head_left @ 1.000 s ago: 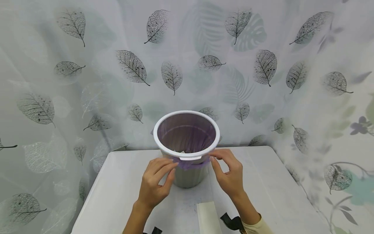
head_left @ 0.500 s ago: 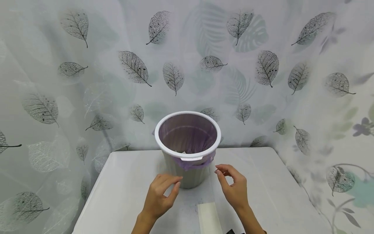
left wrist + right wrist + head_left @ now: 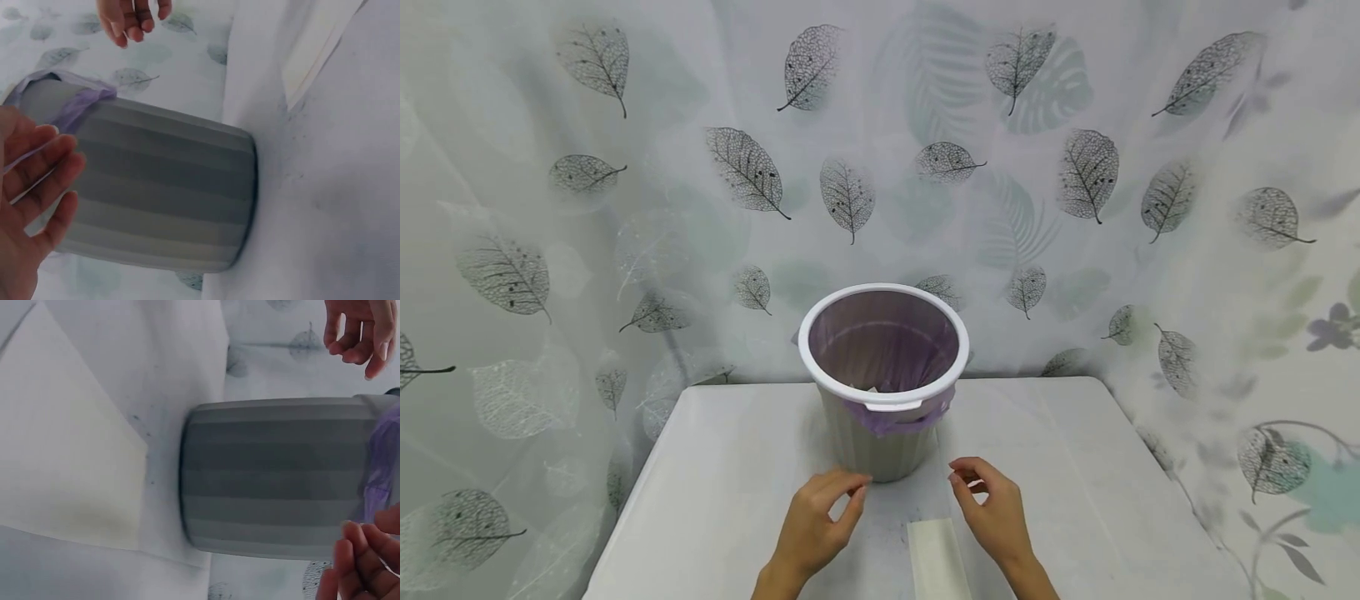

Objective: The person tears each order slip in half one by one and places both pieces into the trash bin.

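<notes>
Grey ribbed plastic bin (image 3: 880,450) stands upright, far on the white worktop (image 3: 722,492), crinkled purple film (image 3: 898,425) hanging below its smooth rim (image 3: 883,399). Nearer, the left hand (image 3: 818,523) and right hand (image 3: 996,512) hover, fingers relaxed and loosely curved, a flat pale strip (image 3: 938,560) between.

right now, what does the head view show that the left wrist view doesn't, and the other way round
Only the head view shows down inside the bin, the full ring of its white rim and a pale thing inside, too small to identify.

Only the left wrist view shows the palm side of the left hand.

Both show that hand, the right hand, the bin's ribbed grey outside, the purple bag, the pale strip, the white table and the leaf-print backdrop.
</notes>
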Demonstrator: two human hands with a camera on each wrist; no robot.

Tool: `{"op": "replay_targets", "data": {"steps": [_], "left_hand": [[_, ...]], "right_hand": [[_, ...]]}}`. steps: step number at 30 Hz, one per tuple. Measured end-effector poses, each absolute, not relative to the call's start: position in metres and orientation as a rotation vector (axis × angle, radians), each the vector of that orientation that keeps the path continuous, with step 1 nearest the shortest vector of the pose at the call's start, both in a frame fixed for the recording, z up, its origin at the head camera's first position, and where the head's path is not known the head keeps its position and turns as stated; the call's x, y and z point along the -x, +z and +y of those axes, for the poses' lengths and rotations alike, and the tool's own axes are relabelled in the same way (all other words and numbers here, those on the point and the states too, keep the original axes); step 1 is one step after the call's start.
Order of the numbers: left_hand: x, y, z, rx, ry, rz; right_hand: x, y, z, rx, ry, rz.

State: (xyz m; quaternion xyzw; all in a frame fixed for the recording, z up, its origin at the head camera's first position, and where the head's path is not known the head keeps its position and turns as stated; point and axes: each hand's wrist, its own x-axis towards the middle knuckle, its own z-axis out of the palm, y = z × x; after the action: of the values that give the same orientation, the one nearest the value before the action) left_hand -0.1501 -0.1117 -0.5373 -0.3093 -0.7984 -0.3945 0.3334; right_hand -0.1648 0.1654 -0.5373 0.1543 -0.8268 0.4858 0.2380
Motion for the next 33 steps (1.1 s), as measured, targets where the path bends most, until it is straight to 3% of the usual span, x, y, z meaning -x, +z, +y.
{"op": "replay_targets", "data": {"steps": [15, 33], "left_hand": [[0.140, -0.572, -0.102, 0.671, -1.167, -2.354], [0.137, -0.605, -0.105, 0.642, -1.142, -2.499]], "right_hand": [[0.148, -0.572, 0.171, -0.144, 1.041, -2.982], [0.138, -0.605, 0.158, 0.029, 0.925, -3.127]]}}
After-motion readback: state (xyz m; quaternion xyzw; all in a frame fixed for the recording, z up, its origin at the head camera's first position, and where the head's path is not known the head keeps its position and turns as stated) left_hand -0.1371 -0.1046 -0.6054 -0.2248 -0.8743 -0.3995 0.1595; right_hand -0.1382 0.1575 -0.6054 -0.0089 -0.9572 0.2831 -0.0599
